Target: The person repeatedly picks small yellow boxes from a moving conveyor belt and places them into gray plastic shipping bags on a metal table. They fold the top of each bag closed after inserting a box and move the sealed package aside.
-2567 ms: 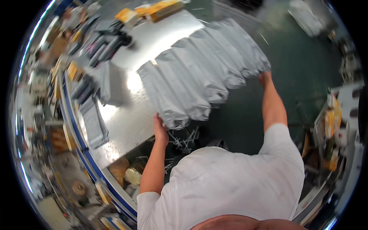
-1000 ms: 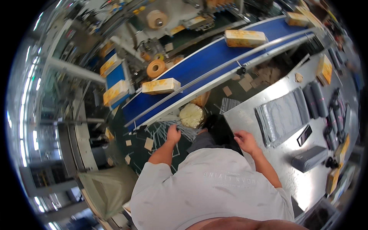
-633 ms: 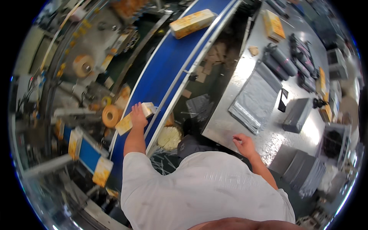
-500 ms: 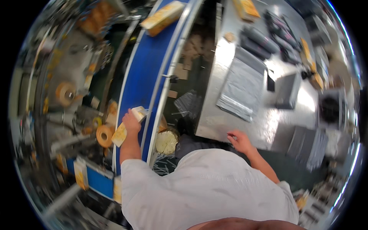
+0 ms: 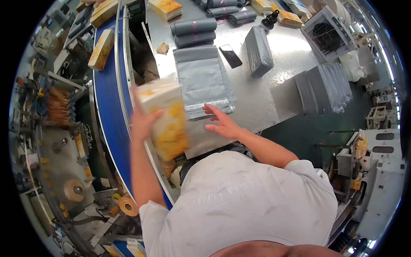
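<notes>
My left hand (image 5: 141, 122) grips a white pack with a yellow print (image 5: 169, 124) by its left side, thumb across the face towards me. The pack is blurred by motion and hangs between the blue conveyor belt (image 5: 107, 85) and the metal table (image 5: 274, 103). To its right, my right hand (image 5: 222, 123) is open and holds nothing, its fingers apart over the near end of a flat stack of grey plastic bags (image 5: 198, 73). Beyond that stack lie rolled grey bags (image 5: 194, 32), and a black phone (image 5: 230, 56) lies beside it.
Another white-and-yellow pack (image 5: 101, 49) rides on the belt, and one more (image 5: 165, 8) lies at the table's far left. A grey wrapped bundle (image 5: 259, 53) stands on the table. Grey sheets (image 5: 323, 90) are piled at its right edge, near a boxed fan (image 5: 327, 34).
My left hand has lifted the pack off the belt and carried it right, towards the table. My right hand has reached forward to the bag stack. The view has turned to the right.
</notes>
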`<action>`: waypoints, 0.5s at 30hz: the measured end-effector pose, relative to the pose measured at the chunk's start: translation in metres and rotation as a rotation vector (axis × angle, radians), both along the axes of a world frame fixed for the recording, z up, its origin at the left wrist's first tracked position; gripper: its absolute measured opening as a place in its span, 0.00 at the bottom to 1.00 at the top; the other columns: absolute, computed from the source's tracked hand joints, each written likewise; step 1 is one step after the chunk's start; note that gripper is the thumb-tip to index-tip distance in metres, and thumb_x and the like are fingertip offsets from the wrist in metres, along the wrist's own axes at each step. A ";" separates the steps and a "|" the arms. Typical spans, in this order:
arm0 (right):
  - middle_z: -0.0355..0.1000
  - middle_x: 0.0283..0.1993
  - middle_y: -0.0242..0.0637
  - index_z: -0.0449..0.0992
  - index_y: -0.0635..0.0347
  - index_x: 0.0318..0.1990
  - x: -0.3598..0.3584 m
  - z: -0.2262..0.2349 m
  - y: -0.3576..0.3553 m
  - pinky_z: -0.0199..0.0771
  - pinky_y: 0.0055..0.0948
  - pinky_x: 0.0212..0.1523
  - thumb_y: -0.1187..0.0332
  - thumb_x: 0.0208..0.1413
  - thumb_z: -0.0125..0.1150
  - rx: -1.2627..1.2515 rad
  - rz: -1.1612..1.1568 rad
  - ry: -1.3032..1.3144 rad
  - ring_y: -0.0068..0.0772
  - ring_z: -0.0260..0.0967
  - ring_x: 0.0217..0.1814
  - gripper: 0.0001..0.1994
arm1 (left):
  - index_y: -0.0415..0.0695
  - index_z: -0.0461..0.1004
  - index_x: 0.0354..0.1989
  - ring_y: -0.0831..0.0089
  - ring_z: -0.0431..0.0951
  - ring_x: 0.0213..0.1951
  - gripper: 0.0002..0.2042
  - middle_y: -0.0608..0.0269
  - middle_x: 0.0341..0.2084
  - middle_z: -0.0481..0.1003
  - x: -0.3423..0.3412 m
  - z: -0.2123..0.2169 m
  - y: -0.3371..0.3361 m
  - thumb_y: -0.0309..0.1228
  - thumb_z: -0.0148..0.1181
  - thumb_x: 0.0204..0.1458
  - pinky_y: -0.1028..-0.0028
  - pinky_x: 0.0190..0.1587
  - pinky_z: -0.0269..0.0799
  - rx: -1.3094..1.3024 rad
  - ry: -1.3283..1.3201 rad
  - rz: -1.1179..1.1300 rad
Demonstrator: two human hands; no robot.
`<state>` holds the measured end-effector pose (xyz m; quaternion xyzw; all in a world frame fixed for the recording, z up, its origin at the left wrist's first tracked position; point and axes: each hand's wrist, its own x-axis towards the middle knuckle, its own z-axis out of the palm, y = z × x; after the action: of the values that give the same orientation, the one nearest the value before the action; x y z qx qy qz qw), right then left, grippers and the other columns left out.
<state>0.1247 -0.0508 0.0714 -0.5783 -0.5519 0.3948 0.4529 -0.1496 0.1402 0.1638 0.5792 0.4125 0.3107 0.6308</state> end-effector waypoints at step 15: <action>0.62 0.77 0.30 0.74 0.46 0.66 0.121 -0.090 0.044 0.59 0.55 0.72 0.61 0.58 0.65 -0.046 0.071 -0.941 0.51 0.52 0.80 0.27 | 0.45 0.75 0.62 0.66 0.78 0.49 0.28 0.60 0.47 0.76 0.159 -0.162 -0.004 0.27 0.74 0.51 0.66 0.53 0.76 0.196 0.373 -0.152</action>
<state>0.2459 -0.0066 -0.0184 -0.6852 -0.7076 0.1172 0.1267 0.0095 0.1359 0.0016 0.7145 0.4450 0.1882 0.5060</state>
